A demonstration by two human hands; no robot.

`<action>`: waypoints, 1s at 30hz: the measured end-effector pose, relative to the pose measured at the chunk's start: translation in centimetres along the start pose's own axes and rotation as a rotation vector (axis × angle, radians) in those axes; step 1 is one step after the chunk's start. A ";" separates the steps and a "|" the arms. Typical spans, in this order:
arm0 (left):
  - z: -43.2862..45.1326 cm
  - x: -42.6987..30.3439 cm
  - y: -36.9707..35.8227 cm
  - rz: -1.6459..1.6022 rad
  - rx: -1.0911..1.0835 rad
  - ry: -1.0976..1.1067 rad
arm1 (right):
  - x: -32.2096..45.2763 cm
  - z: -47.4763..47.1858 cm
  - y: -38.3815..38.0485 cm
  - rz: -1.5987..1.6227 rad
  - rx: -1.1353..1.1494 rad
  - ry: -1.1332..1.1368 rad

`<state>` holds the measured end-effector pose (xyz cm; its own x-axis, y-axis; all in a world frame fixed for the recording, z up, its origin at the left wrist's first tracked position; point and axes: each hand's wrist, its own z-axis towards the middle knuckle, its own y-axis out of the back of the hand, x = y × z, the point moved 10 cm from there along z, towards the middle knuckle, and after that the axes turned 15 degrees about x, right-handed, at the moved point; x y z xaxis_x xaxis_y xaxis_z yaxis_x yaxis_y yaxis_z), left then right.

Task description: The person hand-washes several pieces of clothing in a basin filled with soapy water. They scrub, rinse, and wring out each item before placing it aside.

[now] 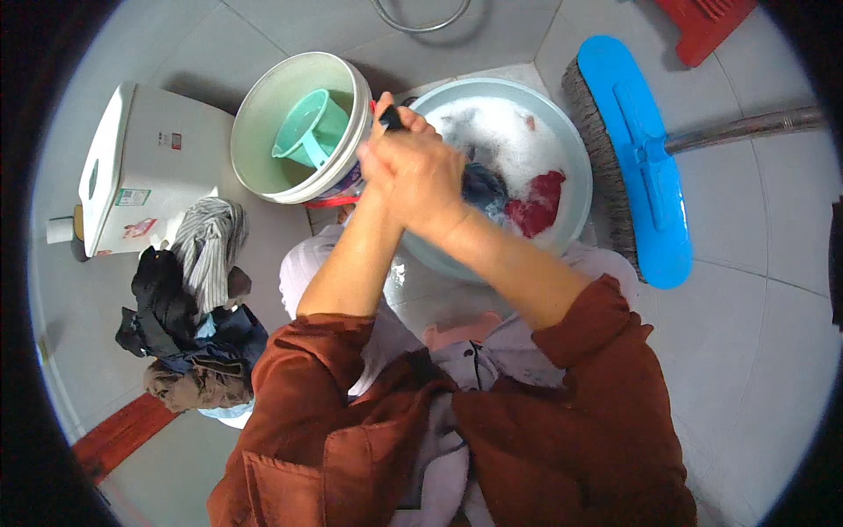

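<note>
My left hand (377,166) and my right hand (428,181) are pressed together in front of me, the right lying over the left. Between them a small black piece, apparently wet cloth (391,118), sticks out near the fingertips; the rest of it is hidden in my grip. Just right of my hands is a round pale grey-blue basin (581,171) with white suds (507,125). A dark blue cloth (484,190) and a dark red cloth (539,204) lie partly above the foam.
A white bucket (257,112) holding a mint-green dipper (309,128) stands left of the basin. Further left, clothes (211,257) are piled by a white lidded bin (178,171). A blue push broom (642,165) leans at the right, below a red plastic object (708,26).
</note>
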<state>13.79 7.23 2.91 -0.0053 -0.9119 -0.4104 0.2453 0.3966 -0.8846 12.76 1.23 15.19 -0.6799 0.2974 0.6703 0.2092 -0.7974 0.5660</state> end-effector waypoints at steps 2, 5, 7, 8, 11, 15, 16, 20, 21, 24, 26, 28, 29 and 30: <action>-1.4 1.1 -0.7 0.144 -0.489 0.062 | -2.5 1.0 0.8 -0.037 -0.083 0.066; -1.9 2.5 -3.8 0.238 -0.576 0.223 | -9.7 1.5 2.0 0.372 -0.049 -0.458; -2.0 1.0 -4.5 0.172 -0.645 0.254 | -9.7 -0.3 0.7 0.764 -0.152 -0.547; -1.5 0.5 -4.6 0.165 -0.596 0.250 | -9.0 -1.0 0.0 1.017 -0.142 -0.532; -0.9 -0.6 -3.0 0.238 -0.529 0.205 | -7.3 -1.7 -2.4 1.040 0.111 -0.460; -1.0 1.3 -3.5 0.321 -0.320 0.416 | -10.0 -3.4 -2.7 1.316 0.202 -0.708; -0.9 1.0 -4.6 0.402 -0.232 0.424 | -10.4 -3.2 -1.6 1.332 0.117 -0.687; -1.5 0.3 -5.6 0.668 -0.079 0.537 | -12.3 -2.7 2.8 1.301 -0.087 -0.679; -1.8 -0.1 -5.5 0.727 -0.100 0.552 | -12.7 -2.7 3.5 1.272 -0.144 -0.686; -1.6 -1.1 -5.1 0.608 -0.236 0.368 | -11.3 -2.2 3.3 1.270 -0.045 -0.644; -1.1 -1.0 -4.9 0.566 -0.239 0.341 | -9.2 -1.8 1.0 1.259 0.194 -0.576; -0.9 -0.8 -4.7 0.551 -0.258 0.296 | -7.5 -2.5 -1.5 1.259 0.216 -0.439; -0.8 -1.3 -4.4 0.596 -0.288 0.285 | -6.3 -3.1 -2.2 1.312 0.216 -0.430; -0.8 -1.9 -4.0 0.639 -0.321 0.275 | -5.9 -3.0 -2.1 1.371 0.154 -0.444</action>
<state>12.01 7.41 7.06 -0.2083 -0.4528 -0.8669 -0.0121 0.8875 -0.4607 14.20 -0.42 8.56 0.3772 -0.4808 0.7915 0.5954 -0.5288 -0.6049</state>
